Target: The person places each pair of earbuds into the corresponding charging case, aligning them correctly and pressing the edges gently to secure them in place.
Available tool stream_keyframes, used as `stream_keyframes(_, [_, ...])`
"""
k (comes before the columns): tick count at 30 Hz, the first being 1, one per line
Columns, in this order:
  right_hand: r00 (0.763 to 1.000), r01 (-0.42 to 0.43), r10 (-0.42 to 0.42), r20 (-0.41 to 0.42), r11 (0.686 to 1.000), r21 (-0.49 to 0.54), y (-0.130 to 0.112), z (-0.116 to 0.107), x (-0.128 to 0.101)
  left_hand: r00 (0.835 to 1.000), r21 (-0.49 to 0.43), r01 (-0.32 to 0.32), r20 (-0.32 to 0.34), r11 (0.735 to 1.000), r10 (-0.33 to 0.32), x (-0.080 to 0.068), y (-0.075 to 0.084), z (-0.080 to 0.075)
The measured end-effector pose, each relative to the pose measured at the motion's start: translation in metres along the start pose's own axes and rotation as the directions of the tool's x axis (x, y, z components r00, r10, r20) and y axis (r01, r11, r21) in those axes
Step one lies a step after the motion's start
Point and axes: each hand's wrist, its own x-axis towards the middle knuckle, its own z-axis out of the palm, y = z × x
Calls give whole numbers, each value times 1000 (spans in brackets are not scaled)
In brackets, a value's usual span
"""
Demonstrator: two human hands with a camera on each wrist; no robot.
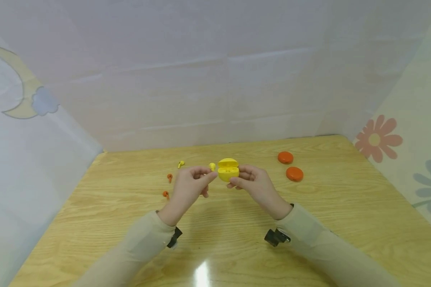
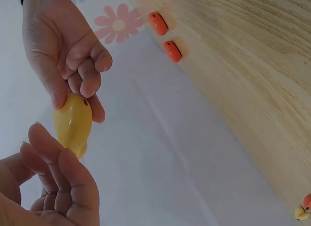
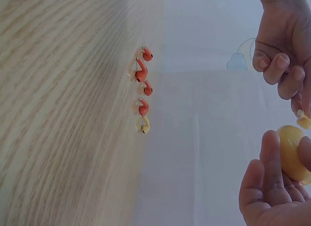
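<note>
In the head view a yellow earbud case [image 1: 228,175] is held up above the table with its lid raised. My right hand [image 1: 255,182] grips the case by its right side, thumb in front. Just left of the case, my left hand [image 1: 191,183] pinches a yellow earbud [image 1: 212,166] between thumb and fingers. From the right wrist, the earbud [image 3: 304,122] appears close above the case [image 3: 290,153]; whether they touch cannot be told. The left wrist view shows the back of the case [image 2: 73,120], with the left hand [image 2: 68,187] partly covering the earbud.
Another yellow earbud [image 1: 181,163] lies on the wooden table [image 1: 93,223], left of the hands. Several orange earbuds [image 3: 141,73] lie in a row near it. Two round orange cases [image 1: 285,157] sit at the back right. Cloth walls [image 1: 208,99] stand behind the table and beside it.
</note>
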Motion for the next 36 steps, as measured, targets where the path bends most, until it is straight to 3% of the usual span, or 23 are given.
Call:
stream_keyframes(9, [1000,-5,5,-15,1000,10,-1,0,1,999,-38,-50,-19,998,49,4,3,9])
stream_keyframes(18, [999,-15,15,-34,1000,23,-3,2,1,998,-49,-42,-46,998,40,4,10,14])
stream_keyframes(36, [996,-9,10,-85,1000,6,-1,9,1,997,-63,-70,-29,996,68,9,10,20])
